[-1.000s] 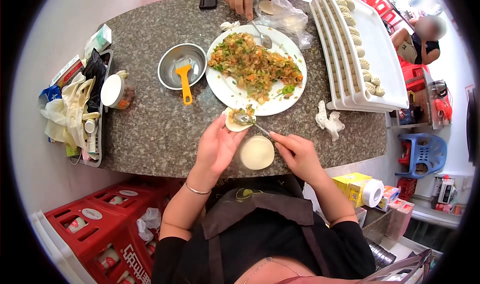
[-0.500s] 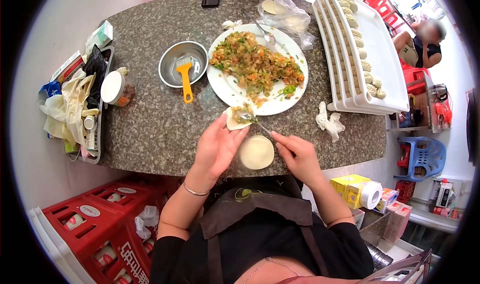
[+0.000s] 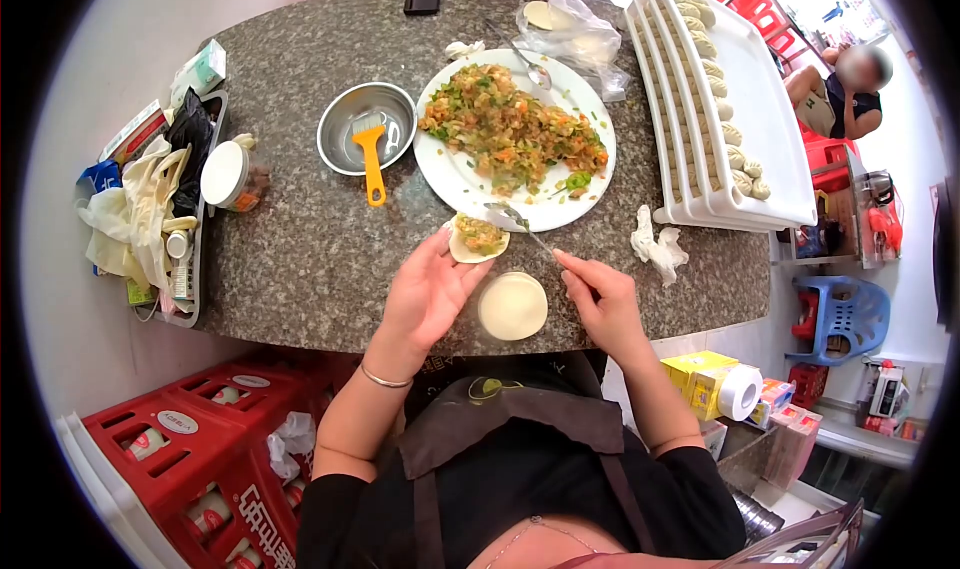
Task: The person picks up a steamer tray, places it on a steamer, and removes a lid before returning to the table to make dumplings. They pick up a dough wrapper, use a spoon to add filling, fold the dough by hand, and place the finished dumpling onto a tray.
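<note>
On the fingers of my left hand (image 3: 428, 289) rests a round dumpling wrapper (image 3: 470, 255) with a mound of chopped filling (image 3: 482, 234) on it. My right hand (image 3: 603, 307) grips the handle of a metal spoon (image 3: 520, 220), whose bowl is over the near rim of the white plate (image 3: 560, 215). Chopped vegetable filling is heaped on that plate, and a second spoon (image 3: 537, 73) lies at its far side. Between my hands a stack of round wrappers (image 3: 513, 306) sits on the granite table.
Left of the plate stands a metal bowl (image 3: 335, 149) with a yellow-handled brush (image 3: 371, 167). Stacked white trays (image 3: 770, 119) of shaped dumplings stand at the right, near crumpled tissue (image 3: 658, 246). A tub (image 3: 228, 175) and a cluttered basket (image 3: 203, 259) are at the left. A person (image 3: 850, 94) sits beyond.
The spoon has lifted off the filling on the wrapper and moved up and right to the plate's near edge. The filling now stays on the wrapper in my left hand.
</note>
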### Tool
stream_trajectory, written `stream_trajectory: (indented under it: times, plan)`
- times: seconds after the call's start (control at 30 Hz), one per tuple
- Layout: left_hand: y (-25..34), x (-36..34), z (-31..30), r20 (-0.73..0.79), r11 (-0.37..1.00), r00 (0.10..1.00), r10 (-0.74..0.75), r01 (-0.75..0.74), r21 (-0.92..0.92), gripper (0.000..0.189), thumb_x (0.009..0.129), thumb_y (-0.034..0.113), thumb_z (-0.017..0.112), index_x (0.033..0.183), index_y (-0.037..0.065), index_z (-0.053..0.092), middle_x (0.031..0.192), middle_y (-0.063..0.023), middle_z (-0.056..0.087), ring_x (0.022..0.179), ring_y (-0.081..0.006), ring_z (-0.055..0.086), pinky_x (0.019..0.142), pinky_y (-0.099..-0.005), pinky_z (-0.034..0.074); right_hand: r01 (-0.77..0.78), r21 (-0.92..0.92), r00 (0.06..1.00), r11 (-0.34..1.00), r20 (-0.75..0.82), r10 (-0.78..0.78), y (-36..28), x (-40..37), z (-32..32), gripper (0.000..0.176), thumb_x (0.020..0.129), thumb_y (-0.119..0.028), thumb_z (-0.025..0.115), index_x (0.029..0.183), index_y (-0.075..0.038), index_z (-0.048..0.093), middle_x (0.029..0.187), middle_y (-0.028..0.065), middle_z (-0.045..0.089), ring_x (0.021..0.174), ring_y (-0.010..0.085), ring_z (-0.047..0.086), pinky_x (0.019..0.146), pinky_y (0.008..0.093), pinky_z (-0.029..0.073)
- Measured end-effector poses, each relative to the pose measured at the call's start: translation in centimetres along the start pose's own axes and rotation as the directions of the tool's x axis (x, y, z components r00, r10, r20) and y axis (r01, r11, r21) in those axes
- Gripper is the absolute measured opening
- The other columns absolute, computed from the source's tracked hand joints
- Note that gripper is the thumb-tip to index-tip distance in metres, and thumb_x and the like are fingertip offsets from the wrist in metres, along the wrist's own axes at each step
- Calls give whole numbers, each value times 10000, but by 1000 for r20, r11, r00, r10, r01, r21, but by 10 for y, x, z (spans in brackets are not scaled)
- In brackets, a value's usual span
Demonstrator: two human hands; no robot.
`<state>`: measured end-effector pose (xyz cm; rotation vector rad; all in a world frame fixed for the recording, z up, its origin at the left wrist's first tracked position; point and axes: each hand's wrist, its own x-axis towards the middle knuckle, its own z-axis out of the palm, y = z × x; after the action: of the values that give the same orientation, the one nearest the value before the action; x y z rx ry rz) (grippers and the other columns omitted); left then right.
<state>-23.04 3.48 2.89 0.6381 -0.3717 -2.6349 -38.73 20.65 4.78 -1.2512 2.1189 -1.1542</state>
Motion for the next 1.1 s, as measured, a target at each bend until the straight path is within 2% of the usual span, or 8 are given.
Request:
stream_trajectory:
  times: [0.13, 0.27, 0.4, 0.47, 0.6, 0.7, 0.83, 1.1]
  plan:
    - [3, -7, -5, -1, 1000, 1000, 11, -11, 24, 431, 998, 229, 417, 1329, -46, 391, 1320, -172, 502, 1222, -275, 508, 1047, -405, 425, 11, 104, 997, 995, 81, -20, 3, 0, -3, 291, 878, -23, 575, 1159, -49, 647, 721, 91, 620, 610, 153, 572, 583, 275, 460]
    - [11, -18, 2, 55, 998, 998, 5, -8, 54, 419, 998, 201, 411, 1357, -12, 380, 1327, -154, 503, 1204, -253, 528, 1027, -395, 446, -263, 333, 939, 906, 305, 160, -8, 2, -14, 276, 904, -26, 535, 1157, -28, 644, 645, 38, 576, 602, 83, 543, 580, 249, 459]
    - [14, -14, 9, 47, 994, 998, 47, -51, 99, 420, 999, 198, 405, 1363, -11, 376, 1325, -153, 506, 1207, -252, 529, 1013, -387, 460, -73, 221, 985, 973, 171, 36, -17, 10, -10, 280, 885, -13, 559, 1141, -55, 663, 731, 63, 632, 590, 107, 552, 570, 265, 462]
    - [15, -12, 7, 69, 992, 997, 47, -55, 116, 428, 1002, 215, 398, 1365, -10, 374, 1319, -147, 512, 1210, -244, 528, 1014, -369, 458, 235, -148, 972, 961, 61, -228, -19, 16, -12, 295, 849, 3, 612, 1128, -69, 676, 679, 20, 564, 576, 107, 506, 540, 259, 421]
    - [22, -4, 14, 107, 989, 992, 60, -74, 125, 430, 971, 141, 470, 1361, -14, 377, 1303, -141, 522, 1198, -225, 536, 1003, -347, 463, 132, -45, 991, 990, 21, -131, -12, 19, -22, 291, 833, -12, 635, 1108, -93, 684, 749, 75, 576, 599, 171, 559, 572, 281, 463]
    - [22, 8, 25, 162, 868, 965, 206, -257, 425, 508, 865, -59, 571, 1342, -31, 397, 1257, -133, 547, 1147, -190, 564, 958, -308, 483, 67, -201, 984, 977, -149, -99, 12, 28, -25, 268, 802, -23, 670, 1063, -81, 696, 844, 78, 590, 696, 201, 586, 605, 290, 476]
    - [19, 28, 46, 164, 855, 960, 229, -278, 437, 402, 910, 35, 585, 1292, -22, 472, 1158, -108, 615, 986, -164, 639, 833, -249, 532, 227, -301, 952, 926, -130, -276, 14, 47, -21, 258, 795, -44, 695, 1052, -51, 689, 960, 84, 587, 866, 239, 584, 757, 315, 479]
    - [5, 62, 71, 333, 626, 819, 467, -572, 530, 327, 889, 56, 640, 1181, -30, 522, 1094, -116, 641, 960, -145, 627, 828, -259, 510, 204, 375, 959, 904, -261, -108, -19, 104, -11, 193, 814, -83, 704, 981, 11, 687, 920, 93, 686, 855, 152, 635, 779, 279, 488]
